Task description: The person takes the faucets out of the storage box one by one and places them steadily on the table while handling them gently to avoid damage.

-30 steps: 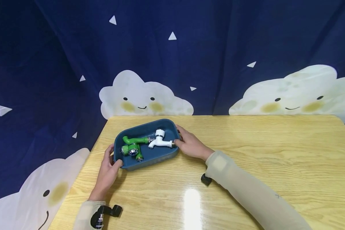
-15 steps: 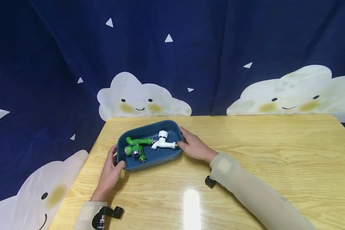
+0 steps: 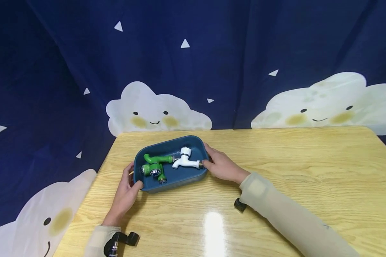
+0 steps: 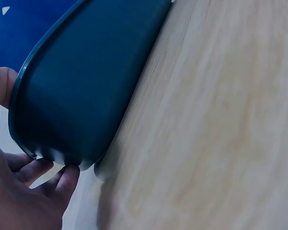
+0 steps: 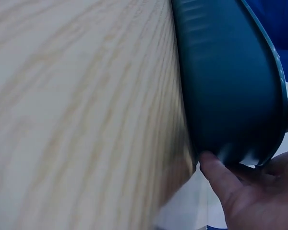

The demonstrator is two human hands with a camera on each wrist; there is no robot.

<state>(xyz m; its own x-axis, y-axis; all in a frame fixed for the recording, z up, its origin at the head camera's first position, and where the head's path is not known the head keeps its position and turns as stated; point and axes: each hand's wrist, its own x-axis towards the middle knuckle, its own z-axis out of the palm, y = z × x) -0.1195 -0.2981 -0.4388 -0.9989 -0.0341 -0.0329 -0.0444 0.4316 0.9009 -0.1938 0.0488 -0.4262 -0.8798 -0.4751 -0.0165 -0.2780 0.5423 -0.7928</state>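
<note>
A dark blue plastic basin [image 3: 183,175] sits at an angle toward the back left of the table. My left hand [image 3: 124,195] grips its left end, thumb over the rim and fingers against the outer wall. At the other end my right hand [image 3: 224,166] holds the basin the same way. Inside lie green taps [image 3: 159,159], overlapping at the left, and a white tap [image 3: 185,162] toward the right. In the left wrist view, fingertips [image 4: 69,175] press under the basin's end wall. Whether the basin's bottom touches the wood cannot be told.
The light wooden table [image 3: 292,171] stretches right and toward me. Behind it hangs a dark blue curtain [image 3: 231,64] with smiling clouds and white triangles. Black wrist mounts [image 3: 132,238] are worn on both sleeves.
The basin, with the taps in it and both hands on it, has shifted a little to the right along the table. The head view has turned slightly. Both grips are unchanged.
</note>
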